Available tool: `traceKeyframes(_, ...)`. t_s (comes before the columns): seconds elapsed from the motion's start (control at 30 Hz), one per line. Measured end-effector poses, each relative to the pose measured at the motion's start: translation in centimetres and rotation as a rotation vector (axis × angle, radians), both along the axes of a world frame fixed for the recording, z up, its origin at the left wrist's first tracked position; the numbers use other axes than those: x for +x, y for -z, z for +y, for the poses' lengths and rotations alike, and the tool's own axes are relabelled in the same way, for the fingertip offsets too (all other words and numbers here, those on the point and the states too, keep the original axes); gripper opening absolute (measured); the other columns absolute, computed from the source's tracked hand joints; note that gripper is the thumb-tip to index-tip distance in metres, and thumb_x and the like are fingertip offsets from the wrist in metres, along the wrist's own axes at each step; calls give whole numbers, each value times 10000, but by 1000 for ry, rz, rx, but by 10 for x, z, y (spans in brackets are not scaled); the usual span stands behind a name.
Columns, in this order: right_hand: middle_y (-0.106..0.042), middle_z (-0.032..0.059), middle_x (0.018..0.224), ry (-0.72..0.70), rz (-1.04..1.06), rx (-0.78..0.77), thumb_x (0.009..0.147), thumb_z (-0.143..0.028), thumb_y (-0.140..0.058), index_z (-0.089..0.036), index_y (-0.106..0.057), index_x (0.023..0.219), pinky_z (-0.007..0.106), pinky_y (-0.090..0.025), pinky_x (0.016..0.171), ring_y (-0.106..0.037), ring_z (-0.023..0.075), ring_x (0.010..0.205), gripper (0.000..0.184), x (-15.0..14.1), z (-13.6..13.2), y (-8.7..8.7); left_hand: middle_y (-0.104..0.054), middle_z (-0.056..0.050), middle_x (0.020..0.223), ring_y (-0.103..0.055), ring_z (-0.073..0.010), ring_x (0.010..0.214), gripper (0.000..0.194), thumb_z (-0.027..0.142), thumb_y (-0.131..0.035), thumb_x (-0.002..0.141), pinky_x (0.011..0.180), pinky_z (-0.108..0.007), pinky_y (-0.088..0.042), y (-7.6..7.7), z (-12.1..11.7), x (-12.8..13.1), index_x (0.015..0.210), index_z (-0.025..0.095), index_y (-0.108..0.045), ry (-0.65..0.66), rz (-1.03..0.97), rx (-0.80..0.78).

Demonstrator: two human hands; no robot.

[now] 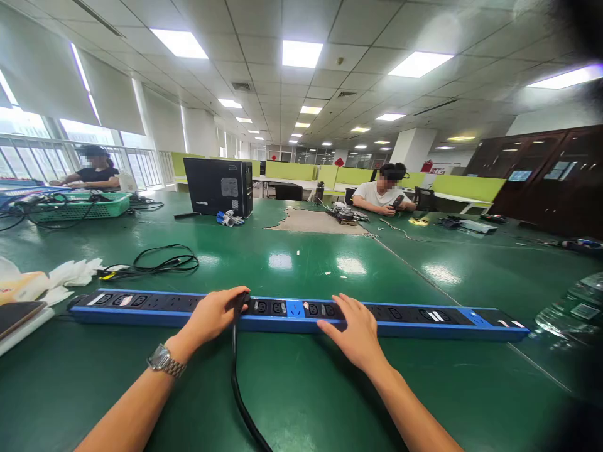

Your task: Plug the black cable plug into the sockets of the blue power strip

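Observation:
A long blue power strip (296, 308) with black socket panels lies across the green table in front of me. My left hand (214, 317) is closed on the black plug of a thick power cord (235, 370), at a socket left of the strip's middle. From the plug the cord hangs over the strip's near side and runs down toward me. Whether the plug is fully seated I cannot tell. My right hand (353, 326) rests on the strip right of the middle, its fingers spread and holding nothing.
A coiled black cable (167, 260) lies behind the strip. Farther back stand a black computer case (217, 186) and a green basket (82, 206) of cables. A clear plastic bottle (575, 307) is at the right, tissues (75, 273) at the left. Two people sit across the table.

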State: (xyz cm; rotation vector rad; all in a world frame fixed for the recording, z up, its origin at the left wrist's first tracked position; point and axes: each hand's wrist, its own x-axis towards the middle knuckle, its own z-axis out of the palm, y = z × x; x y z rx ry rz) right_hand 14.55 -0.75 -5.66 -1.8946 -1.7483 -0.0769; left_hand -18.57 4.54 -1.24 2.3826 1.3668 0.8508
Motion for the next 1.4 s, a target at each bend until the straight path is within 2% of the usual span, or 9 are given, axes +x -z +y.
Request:
traceKeyframes(0.17, -517, 88, 1388, -145, 72, 81, 803, -558, -566, -247, -569, 1260, 539, -278, 1085, -397, 318, 1307, 553, -48, -1, -19, -692, -60, 1185, -634, -234, 1065, 392, 350, -542, 860, 968, -354, -458, 3, -2, -4, 1230, 249, -618, 33, 49, 44)
traceKeyframes(0.33, -578, 96, 1310, -426, 32, 109, 780, -464, -654, -213, -574, 1244, 490, -321, 1050, -453, 294, 1220, 533, -118, 14, -44, -632, -81, 1281, -567, -275, 1170, 938, 349, -717, 714, 1083, -468, -326, 13, -6, -1, 1503, 249, -219, -43, 159, 108)
traceKeyframes(0.5, -686, 44, 1037, -574, -35, 68, 844, -294, -582, -265, -618, 1142, 423, -372, 943, -544, 229, 1010, 301, -169, 35, -51, -661, -94, 1208, -609, -262, 1068, 912, 214, -634, 746, 1018, -427, -386, 19, -5, 0, 1517, 202, -148, -88, 200, 141)
traceKeyframes(0.6, -681, 55, 1054, -481, 65, 238, 909, -302, -499, -228, -611, 1130, 388, -368, 932, -539, 216, 1010, 258, -156, 37, -48, -652, -91, 1228, -592, -281, 1103, 912, 284, -669, 747, 1025, -433, -377, 18, -4, 0, 1510, 214, -176, -97, 195, 136)
traceKeyframes(0.7, -663, 87, 1121, -345, 138, 360, 938, -363, -453, -198, -592, 1165, 392, -371, 935, -525, 232, 1051, 313, -115, 31, -39, -641, -80, 1254, -575, -288, 1137, 963, 367, -725, 719, 1040, -435, -364, 18, -4, 0, 1507, 240, -185, -106, 186, 123)
traceKeyframes(0.87, -691, 75, 1044, -372, 135, 279, 927, -388, -484, -214, -614, 1112, 404, -407, 900, -560, 233, 983, 285, -60, 24, -21, -637, -63, 1261, -559, -283, 1149, 983, 391, -761, 702, 1033, -424, -374, 20, -5, 0, 1501, 255, -206, -134, 191, 93)
traceKeyframes(1.0, -691, 63, 1071, -417, 90, 237, 914, -336, -514, -226, -602, 1121, 412, -389, 923, -557, 230, 993, 251, -61, 22, -21, -637, -55, 1263, -558, -282, 1152, 973, 386, -764, 702, 1043, -432, -368, 21, -5, 0, 1497, 269, -215, -139, 192, 109)
traceKeyframes(1.17, -702, 58, 1020, -349, 83, 215, 914, -339, -520, -219, -610, 1106, 393, -379, 902, -560, 222, 944, 243, -67, 21, -24, -645, -60, 1253, -571, -283, 1142, 940, 386, -761, 703, 1032, -439, -386, 20, -5, 1, 1486, 257, -257, -138, 189, 113)
traceKeyframes(1.4, -709, 30, 1063, -357, 6, 176, 902, -308, -530, -250, -625, 1115, 406, -367, 936, -543, 214, 954, 240, -68, 16, -23, -623, -87, 1284, -560, -294, 1166, 857, 386, -744, 723, 1039, -474, -387, 18, -6, 1, 1460, 246, -330, -101, 119, 154)
